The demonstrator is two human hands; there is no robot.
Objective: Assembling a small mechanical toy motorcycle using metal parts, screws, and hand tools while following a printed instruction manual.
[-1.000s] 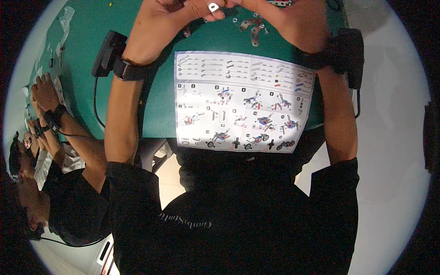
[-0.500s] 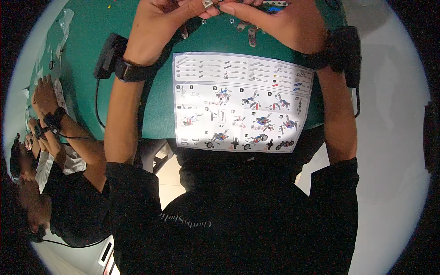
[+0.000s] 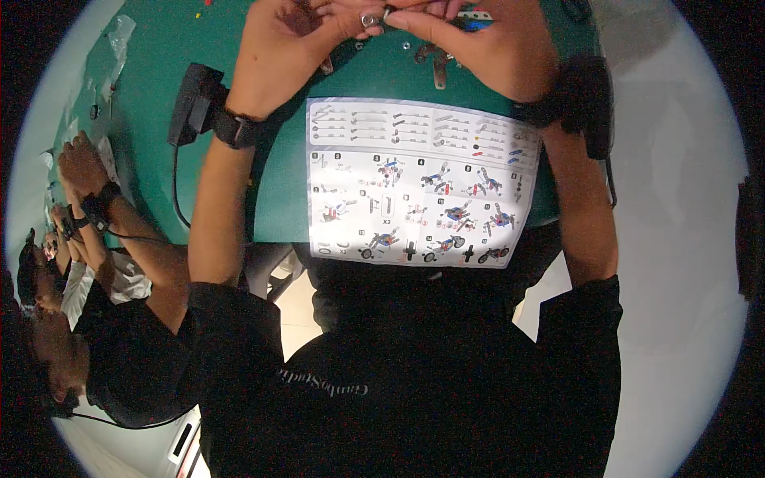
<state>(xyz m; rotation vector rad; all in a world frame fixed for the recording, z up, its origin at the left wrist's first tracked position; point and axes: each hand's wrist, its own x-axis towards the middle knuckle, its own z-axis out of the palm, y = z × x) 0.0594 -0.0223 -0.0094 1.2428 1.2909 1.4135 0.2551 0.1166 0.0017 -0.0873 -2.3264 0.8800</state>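
Observation:
At the top edge of the view my two hands meet over the green table, with their fingers partly cut off. My left hand [image 3: 291, 56] is closed, pinching a small silvery metal bracket [image 3: 368, 20] between thumb and fingers. Closed just beside it, my right hand [image 3: 498, 52] has its thumb tip against a small shiny metal piece whose kind is unclear. Below the fingers lie small nuts [image 3: 406, 45] and perforated metal strips [image 3: 439, 73]. A blue part [image 3: 476, 25] shows behind my right thumb.
A printed instruction sheet [image 3: 398, 147] with step drawings lies on the green table [image 3: 275, 191] and overhangs its near edge. Cabled black wrist units [image 3: 194, 103] sit on my arms. At the left, another person's hand [image 3: 82, 169] rests near clear plastic bags [image 3: 119, 44].
The bracket in my left fingers has turned, and both hands have shifted slightly while staying together. In the picture, the sheet sits a little lower.

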